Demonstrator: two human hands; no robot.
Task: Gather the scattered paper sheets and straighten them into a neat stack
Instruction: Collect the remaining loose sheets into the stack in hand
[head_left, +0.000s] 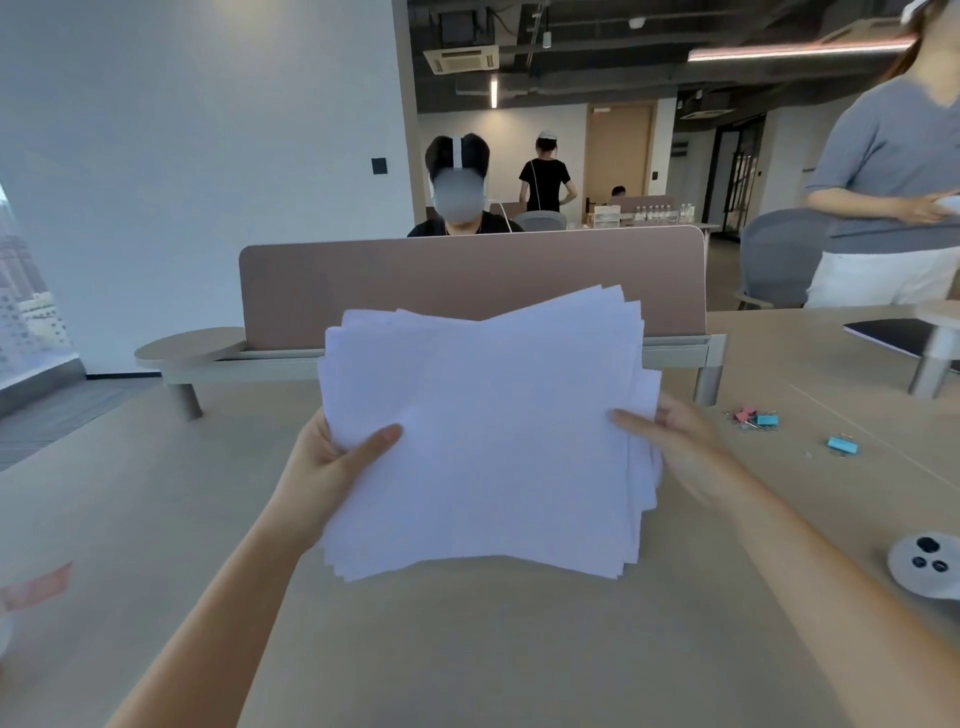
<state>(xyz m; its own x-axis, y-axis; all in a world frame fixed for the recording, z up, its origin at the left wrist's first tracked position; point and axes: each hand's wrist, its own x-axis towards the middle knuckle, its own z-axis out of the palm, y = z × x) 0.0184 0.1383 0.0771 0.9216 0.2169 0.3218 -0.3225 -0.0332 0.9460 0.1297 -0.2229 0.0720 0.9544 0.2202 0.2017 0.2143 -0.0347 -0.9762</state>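
From the head view, both hands hold the paper sheets (483, 436) above the middle of the surface (467, 649); the left hand (332, 467) is clamped on the left edge, thumb on top; the right hand (675, 441) grips the right edge likewise; the sheets are fanned and uneven; binder clips (763, 419) lie near the right edge, well apart from the sheets.

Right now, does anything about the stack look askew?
Yes. The paper sheets held between the left hand and right hand are fanned: corners stick out at the top right and bottom edges, so the edges are not yet flush.
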